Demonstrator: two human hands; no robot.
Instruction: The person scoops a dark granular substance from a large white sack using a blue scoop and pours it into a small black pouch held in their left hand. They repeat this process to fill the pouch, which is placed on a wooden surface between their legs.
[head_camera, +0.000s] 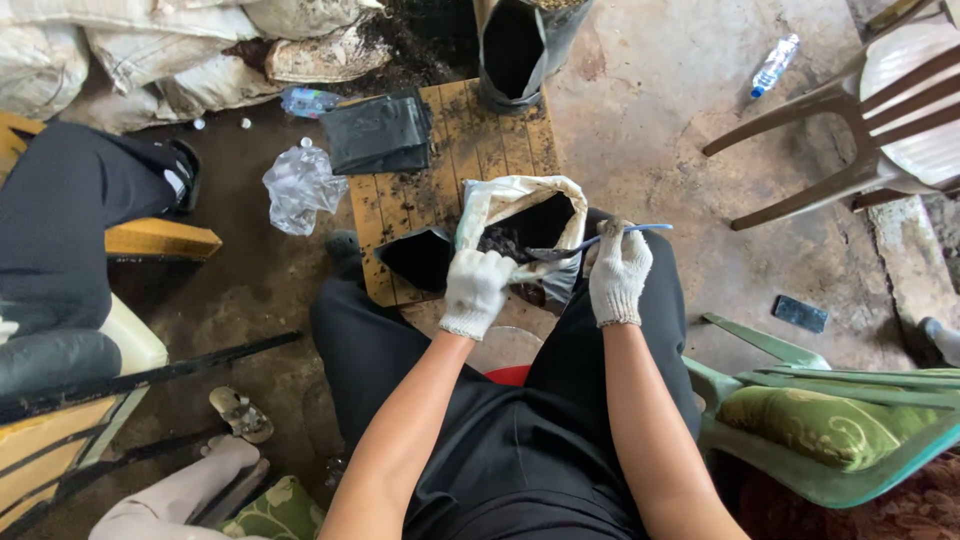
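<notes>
Both gloved hands are closed: the left hand (477, 290) pinches the near rim of the sack (520, 225), the right hand (620, 275) holds a spoon (590, 243). Its long axis runs leftward, bowl inside the sack mouth over dark soil (500, 242), on the pallet (470, 150).

White sack (520, 200) stands open, dark soil inside; blue-handled spoon (590, 243) dips level into its mouth.

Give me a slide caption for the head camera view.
Gloved left hand holds a white sack open while right hand scoops dark soil with a spoon.
</notes>
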